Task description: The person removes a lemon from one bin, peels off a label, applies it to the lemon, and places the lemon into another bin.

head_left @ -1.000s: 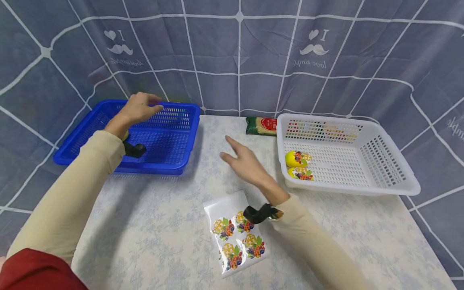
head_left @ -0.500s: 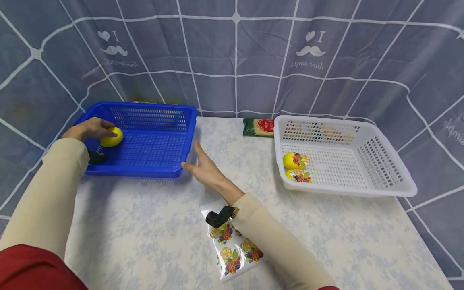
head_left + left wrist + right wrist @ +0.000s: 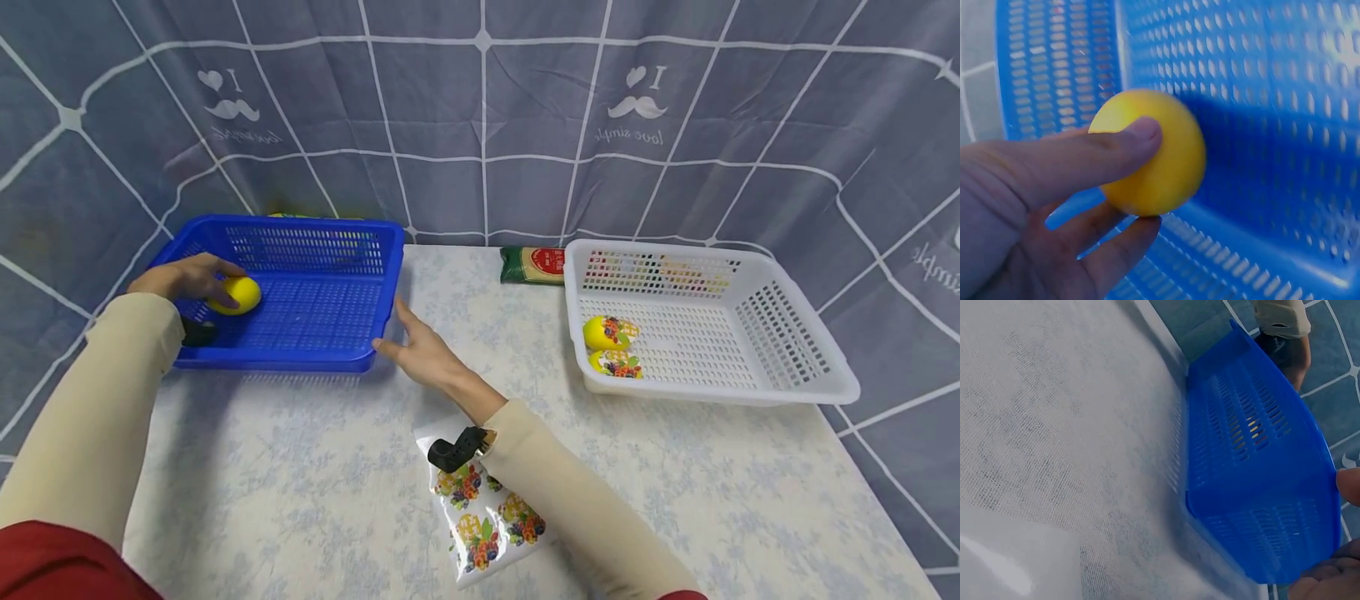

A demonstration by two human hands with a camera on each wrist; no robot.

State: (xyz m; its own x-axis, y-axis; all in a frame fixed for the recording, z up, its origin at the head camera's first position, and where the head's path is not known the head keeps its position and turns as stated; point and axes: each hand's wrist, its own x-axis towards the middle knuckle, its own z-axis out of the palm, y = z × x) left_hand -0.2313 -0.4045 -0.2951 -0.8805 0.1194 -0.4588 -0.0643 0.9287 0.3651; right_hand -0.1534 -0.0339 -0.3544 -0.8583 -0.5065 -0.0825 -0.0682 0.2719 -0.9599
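Observation:
Inside the blue basket (image 3: 322, 367), my left hand (image 3: 187, 277) grips a yellow lemon (image 3: 238, 296). The left wrist view shows the thumb lying across the lemon (image 3: 1166, 169) and the fingers beneath it. My right hand (image 3: 423, 350) is at the basket's right side, thumb tip at the front corner and straight fingers along the right rim. In the right wrist view, the thumb (image 3: 1349, 485) overlaps the rim of the basket (image 3: 1272, 469). A clear sheet of fruit stickers (image 3: 476, 542) lies on the table, partly hidden under the right forearm.
A white basket (image 3: 720, 392) stands on the right, with two yellow lemons (image 3: 603, 333) bearing fruit stickers at its left end. A green and red packet (image 3: 532, 265) lies behind, beside that basket. Tiled-pattern curtain cloth (image 3: 420, 100) surrounds the table (image 3: 315, 483).
My left hand has lowered into the blue basket and taken hold of the lemon, shifting it slightly. The right hand has moved left from mid-table to the basket's right rim.

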